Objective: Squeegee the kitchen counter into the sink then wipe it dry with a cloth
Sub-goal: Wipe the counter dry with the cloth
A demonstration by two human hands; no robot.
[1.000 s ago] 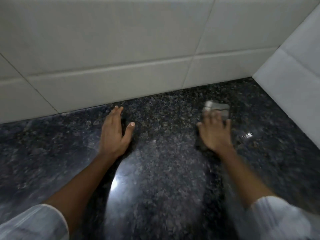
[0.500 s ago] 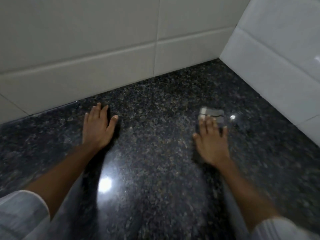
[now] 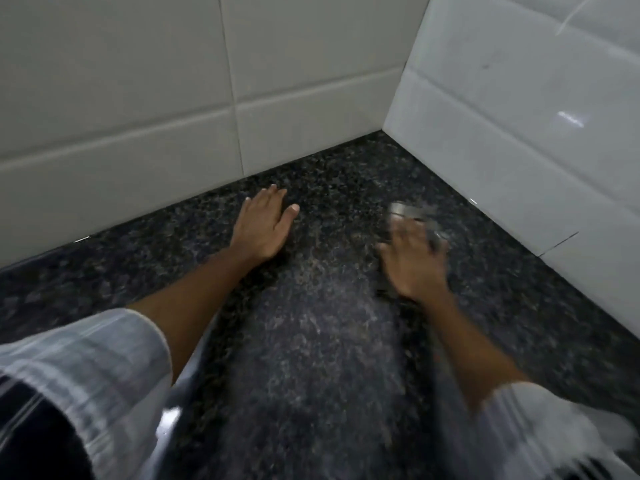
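A dark speckled granite counter [image 3: 311, 341] fills the lower view and meets white tiled walls in a corner. My left hand [image 3: 263, 226] lies flat on the stone near the back wall, fingers together, holding nothing. My right hand [image 3: 414, 265] is blurred with motion and presses down on a small grey cloth [image 3: 408, 210]. The cloth's far edge shows beyond the fingertips; the rest is hidden under the hand. No squeegee or sink is in view.
The back tiled wall [image 3: 138, 98] and the right tiled wall [image 3: 519, 116] close off the counter at the corner. Striped white sleeves [image 3: 86, 368] cover both upper arms. A glossy reflection shows on the counter near me.
Both hands have shifted right along the counter toward the corner. The right hand with the cloth is now blurred in motion. The view has turned right.
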